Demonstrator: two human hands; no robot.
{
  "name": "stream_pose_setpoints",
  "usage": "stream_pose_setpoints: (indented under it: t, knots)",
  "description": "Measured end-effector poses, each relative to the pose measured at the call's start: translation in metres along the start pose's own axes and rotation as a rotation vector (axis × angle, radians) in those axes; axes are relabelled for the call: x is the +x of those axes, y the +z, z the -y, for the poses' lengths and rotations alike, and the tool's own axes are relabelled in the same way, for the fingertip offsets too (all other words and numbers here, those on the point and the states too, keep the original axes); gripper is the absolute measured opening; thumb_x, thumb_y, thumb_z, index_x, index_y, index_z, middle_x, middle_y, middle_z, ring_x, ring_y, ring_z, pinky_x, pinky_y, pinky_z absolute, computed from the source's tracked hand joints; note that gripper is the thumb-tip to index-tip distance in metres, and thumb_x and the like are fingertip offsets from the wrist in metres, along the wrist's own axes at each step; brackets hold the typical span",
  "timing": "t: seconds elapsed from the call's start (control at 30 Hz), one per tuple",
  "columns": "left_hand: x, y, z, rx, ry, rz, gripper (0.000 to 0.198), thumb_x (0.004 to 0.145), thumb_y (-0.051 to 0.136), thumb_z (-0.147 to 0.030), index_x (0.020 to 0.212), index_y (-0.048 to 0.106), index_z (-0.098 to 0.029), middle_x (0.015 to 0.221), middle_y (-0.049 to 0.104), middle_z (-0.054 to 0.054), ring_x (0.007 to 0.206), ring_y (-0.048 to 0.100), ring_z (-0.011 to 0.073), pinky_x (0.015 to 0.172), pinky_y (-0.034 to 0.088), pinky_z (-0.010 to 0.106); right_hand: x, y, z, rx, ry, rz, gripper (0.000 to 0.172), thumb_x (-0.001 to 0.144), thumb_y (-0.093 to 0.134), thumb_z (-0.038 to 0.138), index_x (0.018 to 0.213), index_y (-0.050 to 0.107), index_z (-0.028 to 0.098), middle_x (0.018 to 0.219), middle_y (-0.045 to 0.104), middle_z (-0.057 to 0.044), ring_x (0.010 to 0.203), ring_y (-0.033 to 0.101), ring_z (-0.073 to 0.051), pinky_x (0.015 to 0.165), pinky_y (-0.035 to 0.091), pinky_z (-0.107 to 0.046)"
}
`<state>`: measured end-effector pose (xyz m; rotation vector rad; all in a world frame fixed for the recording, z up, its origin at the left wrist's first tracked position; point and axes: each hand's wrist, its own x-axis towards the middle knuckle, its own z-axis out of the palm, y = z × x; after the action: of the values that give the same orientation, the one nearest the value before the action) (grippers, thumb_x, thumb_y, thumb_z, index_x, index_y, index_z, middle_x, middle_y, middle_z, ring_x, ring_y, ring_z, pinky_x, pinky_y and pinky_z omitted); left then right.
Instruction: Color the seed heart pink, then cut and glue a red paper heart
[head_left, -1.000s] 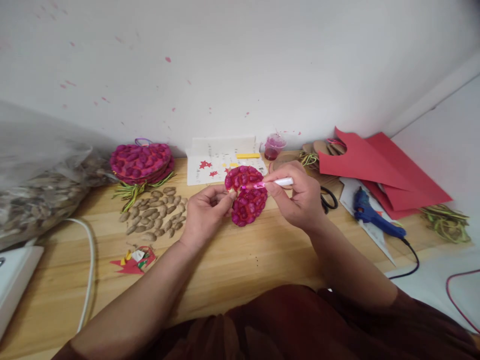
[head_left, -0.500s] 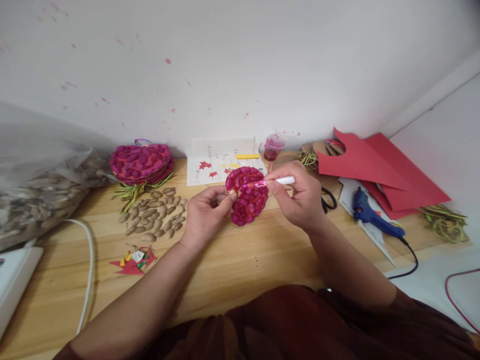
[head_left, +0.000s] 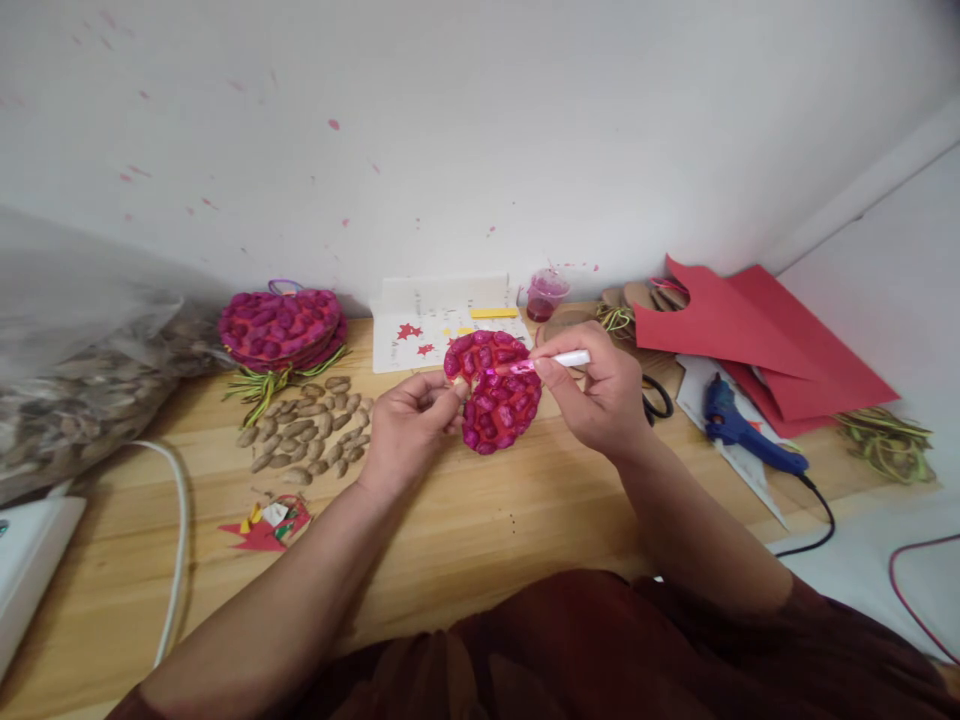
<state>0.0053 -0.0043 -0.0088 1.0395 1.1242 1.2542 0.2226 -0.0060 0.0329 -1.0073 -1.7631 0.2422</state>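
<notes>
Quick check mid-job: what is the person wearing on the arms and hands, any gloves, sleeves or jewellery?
No gloves: the left hand and the right hand are bare, with no ring, watch or bracelet showing. The left forearm and the right forearm are uncovered. A dark maroon garment covers the body; its right sleeve ends about the elbow.
</notes>
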Motion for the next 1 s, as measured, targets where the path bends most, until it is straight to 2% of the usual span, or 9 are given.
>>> stream_pose_setpoints:
  t: [0.2,0.53,0.7,1.0]
  knots:
    - [0.0019,0.0004,0.0004,-0.092,-0.054,0.0,0.036,0.067,0.092,-0.041,0.085,0.075,-0.014,0.066,0.066,-0.002,0.049,0.052,0.0061,0.048,0.042,0.018,0.0021,-0.0009,0.0012,-0.028,-0.019,0.038,0.003,0.093,0.068,0.022,0.092,0.07,0.024,0.085,0.071,-0.003,0.085,0.064,-0.021,0.082,0.049,-0.041]
    - [0.001,0.0009,0.003,-0.111,-0.098,0.066,0.037,0.066,0.094,-0.04,0.086,0.077,-0.013,0.074,0.07,0.0,0.049,0.052,0.0052,0.047,0.04,0.018,0.0005,0.001,0.0037,-0.011,-0.019,-0.027,0.004,0.093,0.067,0.022,0.093,0.07,0.024,0.087,0.071,-0.003,0.085,0.064,-0.021,0.082,0.049,-0.041]
    - [0.0025,0.0001,0.0012,-0.157,-0.139,0.033,0.039,0.061,0.096,-0.038,0.082,0.075,-0.014,0.07,0.068,-0.001,0.048,0.054,0.0056,0.047,0.04,0.018,0.0006,-0.0009,0.0031,-0.015,-0.009,-0.025,0.002,0.093,0.067,0.024,0.092,0.068,0.025,0.085,0.071,-0.002,0.083,0.064,-0.021,0.081,0.049,-0.041]
    - [0.0012,0.0004,0.0023,-0.119,-0.115,0.044,0.04,0.065,0.095,-0.04,0.087,0.076,-0.013,0.073,0.07,0.0,0.051,0.056,0.0064,0.049,0.043,0.018,0.0001,0.0006,0.0034,-0.037,0.001,0.012,0.003,0.094,0.066,0.025,0.092,0.068,0.025,0.087,0.072,-0.002,0.084,0.065,-0.021,0.082,0.05,-0.041]
